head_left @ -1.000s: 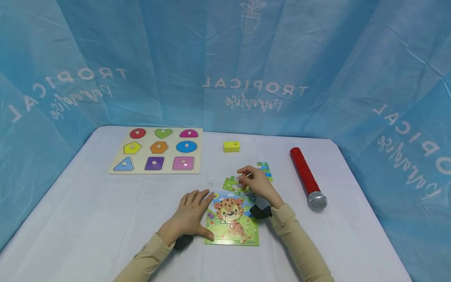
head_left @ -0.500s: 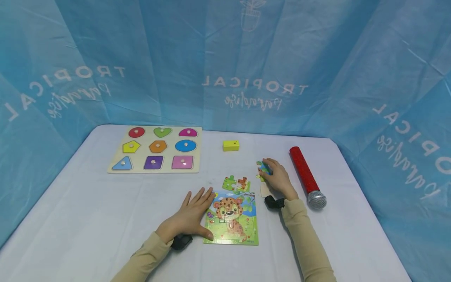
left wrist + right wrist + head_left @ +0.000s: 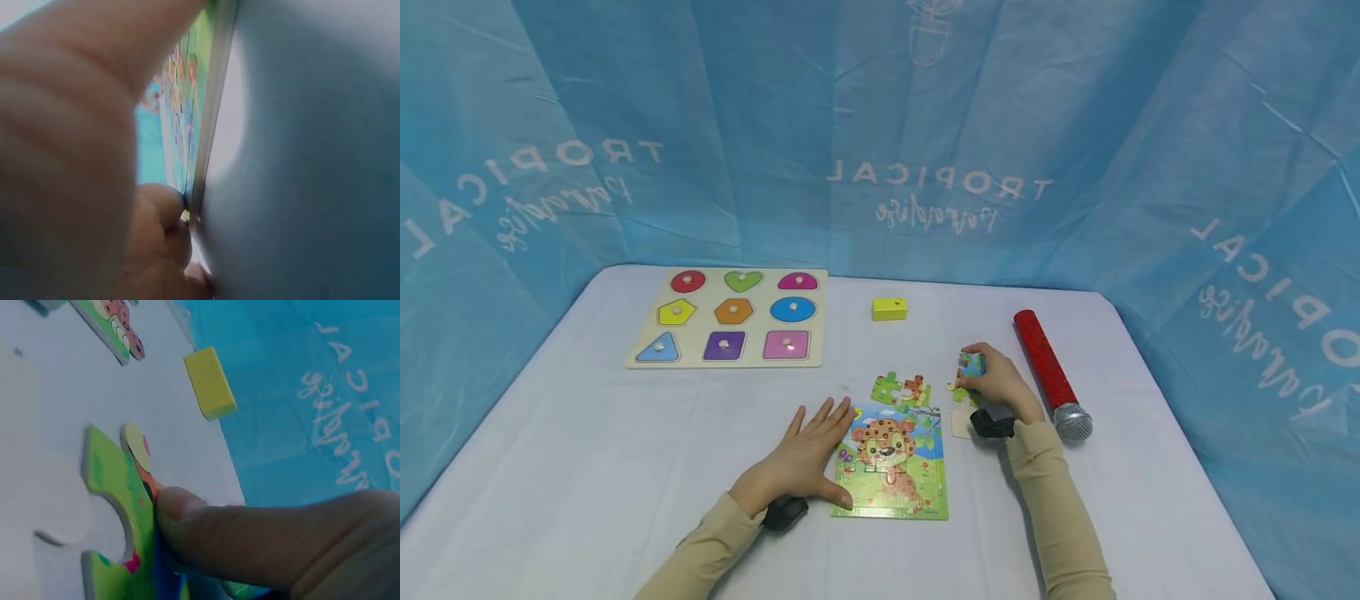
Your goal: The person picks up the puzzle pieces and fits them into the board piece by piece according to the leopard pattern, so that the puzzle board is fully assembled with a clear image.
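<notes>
A leopard jigsaw puzzle (image 3: 889, 487) in its square frame lies in front of the person. The left hand (image 3: 801, 458) rests along its left side with fingers spread, thumb over the lower left corner. In the left wrist view the same puzzle (image 3: 197, 106) shows edge-on past the fingers. To the right, the right hand (image 3: 1002, 385) pinches a blue puzzle piece (image 3: 972, 364) between thumb and fingers. A green puzzle piece (image 3: 115, 465) sits right by the thumb (image 3: 181, 509) in the right wrist view. A pale, face-down puzzle piece (image 3: 961, 422) lies partly under the right wrist.
Loose green and leopard-print puzzle pieces (image 3: 901, 389) lie just behind the puzzle. Farther back are a yellow block (image 3: 889, 309) and a shape board with knobs (image 3: 695, 340). A red microphone (image 3: 1047, 367) lies right of the right hand. A blue curtain (image 3: 880, 217) borders the white table.
The right hand has moved right from the pieces behind the puzzle to the blue piece, gripped it and shifted it slightly toward the person. The left hand has stayed in place.
</notes>
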